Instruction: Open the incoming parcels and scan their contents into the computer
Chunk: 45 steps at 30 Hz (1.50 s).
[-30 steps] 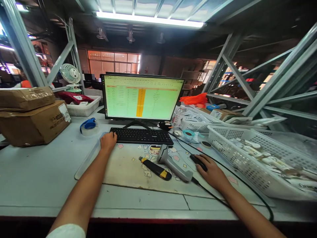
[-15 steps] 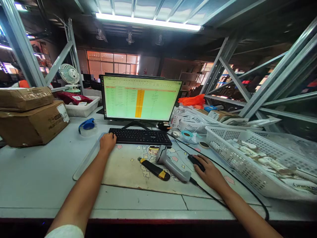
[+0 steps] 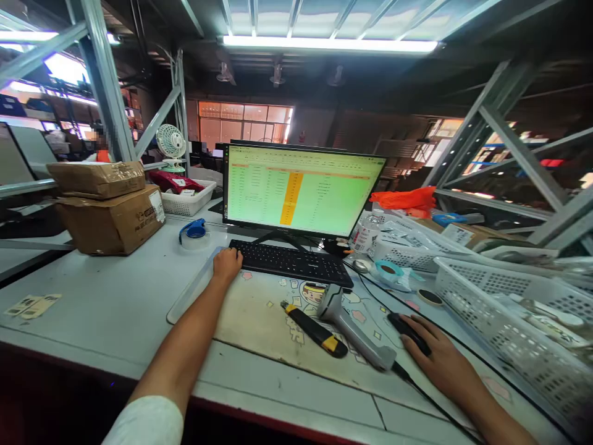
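My left hand (image 3: 227, 266) rests on the left end of a black keyboard (image 3: 291, 262), holding nothing, its fingers loosely bent over the keys and partly hidden by the back of the hand. Under my right hand (image 3: 440, 352) is a black computer mouse (image 3: 409, 334), with the fingers wrapped over it on the desk mat (image 3: 259, 315). Between the hands lie a black and yellow utility knife (image 3: 315, 329) and a grey barcode scanner (image 3: 354, 330) with its cable running toward the front right. Behind the keyboard, a monitor (image 3: 264, 191) shows a spreadsheet with an orange column.
Two stacked cardboard boxes (image 3: 111, 216) stand on the left, near a blue tape dispenser (image 3: 193, 232) and a white basket (image 3: 189, 201). White perforated baskets (image 3: 486, 315) line the right side. Tape rolls (image 3: 389, 269) sit beside them. Labels (image 3: 34, 306) lie at the front left.
The camera view has turned left, so everything appears farther right. Both hands keep their places on the keyboard and the mouse. Labels at the desk's left now show.
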Each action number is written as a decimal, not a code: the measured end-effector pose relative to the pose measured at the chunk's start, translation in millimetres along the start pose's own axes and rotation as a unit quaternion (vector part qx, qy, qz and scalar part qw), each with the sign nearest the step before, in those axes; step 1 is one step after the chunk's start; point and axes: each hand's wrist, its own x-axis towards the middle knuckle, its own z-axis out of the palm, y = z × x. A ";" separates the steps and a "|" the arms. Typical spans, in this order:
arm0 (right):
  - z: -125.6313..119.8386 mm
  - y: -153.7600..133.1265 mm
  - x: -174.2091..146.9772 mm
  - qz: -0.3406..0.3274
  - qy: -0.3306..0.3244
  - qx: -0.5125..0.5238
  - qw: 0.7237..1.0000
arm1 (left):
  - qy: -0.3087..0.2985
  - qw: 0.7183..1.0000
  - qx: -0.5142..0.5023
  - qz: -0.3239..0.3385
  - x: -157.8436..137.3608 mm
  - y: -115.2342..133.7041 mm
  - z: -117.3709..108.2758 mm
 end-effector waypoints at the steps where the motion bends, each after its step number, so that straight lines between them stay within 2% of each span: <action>1: -1.1 -1.5 0.3 0.002 -0.003 0.000 1.000 | 0.000 1.000 -0.002 0.000 -0.2 0.1 -0.1; 7: -5.2 -7.1 0.9 0.004 -0.010 0.010 1.000 | -0.002 1.000 -0.008 -0.001 -0.7 0.8 -0.4; 22: 4.1 11.4 5.0 -0.019 0.035 0.024 0.999 | 0.012 1.000 -0.025 -0.001 0.5 1.5 3.0; 45: -1.9 7.7 5.0 -0.007 0.013 0.015 1.000 | -0.001 1.000 -0.031 -0.001 -1.9 2.5 -2.9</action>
